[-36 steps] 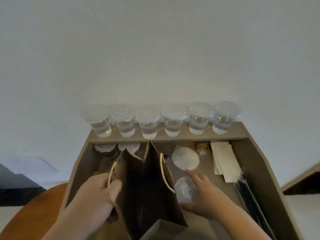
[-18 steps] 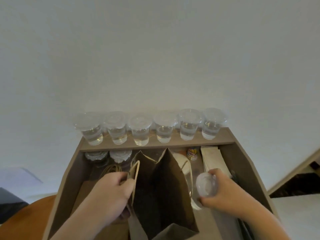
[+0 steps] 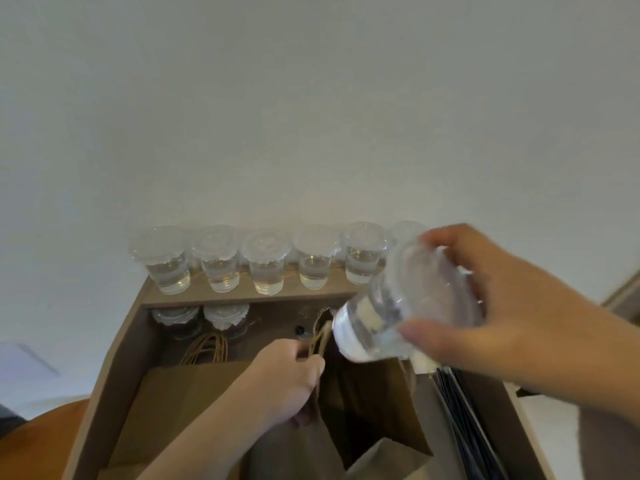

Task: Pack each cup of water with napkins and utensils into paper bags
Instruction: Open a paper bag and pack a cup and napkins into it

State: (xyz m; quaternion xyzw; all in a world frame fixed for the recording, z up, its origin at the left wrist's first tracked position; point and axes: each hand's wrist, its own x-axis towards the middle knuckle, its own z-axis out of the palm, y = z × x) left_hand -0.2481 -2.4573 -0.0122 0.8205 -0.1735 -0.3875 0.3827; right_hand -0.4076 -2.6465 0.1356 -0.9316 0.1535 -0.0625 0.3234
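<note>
My right hand (image 3: 512, 306) grips a clear plastic cup of water (image 3: 391, 313), tilted with its base toward the camera, above the mouth of an upright brown paper bag (image 3: 374, 403). My left hand (image 3: 287, 379) holds the bag's left rim and twine handle, keeping it spread. Several lidded cups of water (image 3: 266, 261) stand in a row on the wooden shelf (image 3: 242, 296) at the back. The napkins are hidden behind my right hand and the cup. Black utensils (image 3: 464, 427) lie at the right, partly under my right forearm.
The wooden tray (image 3: 114, 368) also holds flat paper bags (image 3: 180, 403) with twine handles at the left and two lid stacks (image 3: 225, 311) under the shelf. A white wall rises behind. An orange round surface (image 3: 41, 441) shows at the lower left.
My right hand has picked the cup up from the tray floor and raised it over the bag's mouth. The camera view shifted; my left hand kept its hold on the bag.
</note>
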